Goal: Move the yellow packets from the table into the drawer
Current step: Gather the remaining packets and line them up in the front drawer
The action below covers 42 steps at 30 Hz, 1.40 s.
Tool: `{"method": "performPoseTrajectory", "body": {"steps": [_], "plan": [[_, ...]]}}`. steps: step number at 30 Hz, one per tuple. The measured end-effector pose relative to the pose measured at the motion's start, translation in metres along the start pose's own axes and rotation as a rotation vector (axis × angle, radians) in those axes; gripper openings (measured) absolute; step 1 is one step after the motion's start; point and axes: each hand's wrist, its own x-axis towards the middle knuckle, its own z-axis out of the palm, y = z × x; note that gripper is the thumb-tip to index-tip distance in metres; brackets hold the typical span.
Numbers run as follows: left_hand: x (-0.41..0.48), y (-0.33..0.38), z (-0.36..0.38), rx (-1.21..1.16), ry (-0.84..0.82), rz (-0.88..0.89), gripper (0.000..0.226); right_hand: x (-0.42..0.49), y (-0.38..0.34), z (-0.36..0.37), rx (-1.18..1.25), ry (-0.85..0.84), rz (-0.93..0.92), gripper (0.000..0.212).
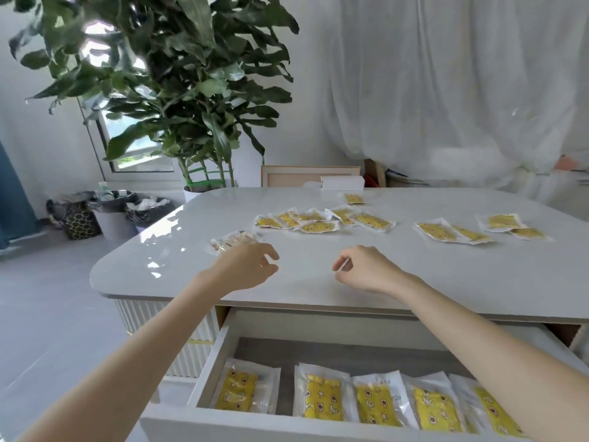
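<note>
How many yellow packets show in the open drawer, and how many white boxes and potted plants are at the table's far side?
yellow packets visible in the drawer: 5
white box: 1
potted plant: 1
Total: 7

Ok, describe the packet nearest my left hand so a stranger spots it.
On the white table, look near its left edge, just beyond the left hand. One packet lies there alone; unlike the yellow packets farther back, it looks pale and clear.
</note>
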Motion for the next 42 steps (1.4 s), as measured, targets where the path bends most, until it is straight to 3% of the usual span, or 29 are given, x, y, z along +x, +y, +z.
{"method": "performPoseTrajectory", "body": {"steps": [7, 14, 20, 26, 32, 37, 39, 42], "plan": [[0.053, -0.045, 0.046, -0.016, 0.097, -0.257, 0.065, 0.049, 0.02, 0.023, -0.015, 0.147, 0.079, 0.039], [0.099, -0.073, 0.066, 0.022, 0.167, -0.467, 0.071, 0.115, 0.022, 0.052, -0.121, 0.197, -0.06, 0.055], [0.126, -0.079, 0.071, 0.122, 0.27, -0.443, 0.045, 0.175, 0.028, 0.057, -0.23, 0.135, 0.017, 0.059], [0.126, -0.072, 0.071, 0.148, 0.458, -0.268, 0.046, 0.185, 0.032, 0.059, -0.293, 0.234, -0.002, 0.053], [0.113, -0.055, 0.064, -0.051, 0.527, -0.181, 0.039, 0.146, 0.028, 0.05, -0.415, 0.308, -0.109, 0.051], [0.105, -0.042, 0.066, -0.193, 0.539, -0.047, 0.022, 0.11, 0.017, 0.023, -0.41, 0.265, -0.127, 0.029], [0.103, -0.031, 0.069, -0.505, 0.564, -0.085, 0.013, 0.1, 0.019, 0.015, -0.376, 0.215, -0.08, 0.017], [0.103, -0.01, 0.07, -1.027, 0.621, -0.219, 0.016, 0.096, 0.03, 0.008, -0.12, 0.122, 0.079, 0.021]]}}
